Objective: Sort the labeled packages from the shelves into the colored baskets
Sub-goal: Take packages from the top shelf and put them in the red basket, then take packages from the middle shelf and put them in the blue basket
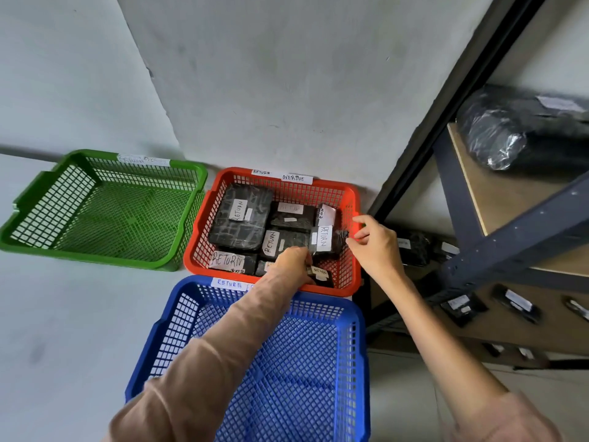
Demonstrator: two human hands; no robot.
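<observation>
Two hands meet over the red basket [193,247]. The left hand [294,263], in a tan sleeve, has its fingers [306,257] curled on the lower left corner of a black package [325,242] labelled RETURN. The right hand [379,244] pinches that package's crinkled right edge between thumb and forefinger. The package stands on end between the two sets of fingers, inside the basket. Other packages [242,215] lie left of the left fingers. The blue basket [165,327] sits nearer than both, under the forearms, and the green basket [105,218] lies well to the left. A shelf [510,193] rises right of the right fingers.

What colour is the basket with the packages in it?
The basket is red; the head view shows it best.
</observation>
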